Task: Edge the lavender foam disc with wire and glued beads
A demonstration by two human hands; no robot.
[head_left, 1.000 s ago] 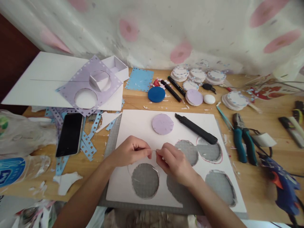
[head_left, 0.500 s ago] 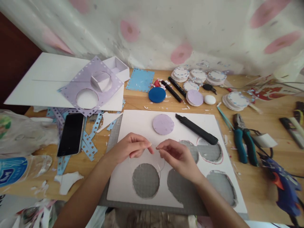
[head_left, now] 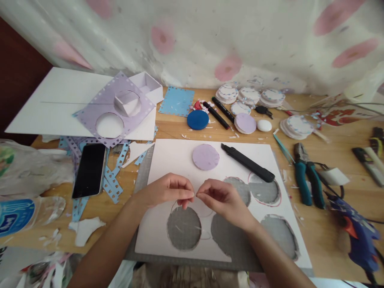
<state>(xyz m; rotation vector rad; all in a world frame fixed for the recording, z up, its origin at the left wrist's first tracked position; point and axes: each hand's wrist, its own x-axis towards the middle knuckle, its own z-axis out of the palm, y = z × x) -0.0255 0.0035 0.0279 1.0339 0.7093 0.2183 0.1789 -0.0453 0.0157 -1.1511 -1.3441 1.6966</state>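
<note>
Both hands meet above a white board [head_left: 153, 236] with several round holes cut in it. My left hand [head_left: 175, 191] pinches a thin pale thread [head_left: 205, 239] between thumb and fingertips. Almost touching it, my right hand [head_left: 222, 200] pinches the same thread, its fingertips just right of the left ones. Fine loops of the thread hang below the fingers over the board; the pinched part is too small to make out. A lilac disc [head_left: 205, 157] lies beyond the hands, and a black utility knife [head_left: 249, 163] rests to its right.
A grey cutting mat [head_left: 132, 256] lies under the board. To the right are pliers [head_left: 307, 172] and a blue glue gun [head_left: 360, 240]; to the left, a phone [head_left: 90, 170] and a bottle [head_left: 30, 214]. Markers [head_left: 216, 115], a blue disc [head_left: 198, 120] and stacked white discs [head_left: 227, 94] stand behind.
My fingertips have come together, closing the small gap between the hands. Both hands have dropped slightly toward me, and the thread loops hang differently.
</note>
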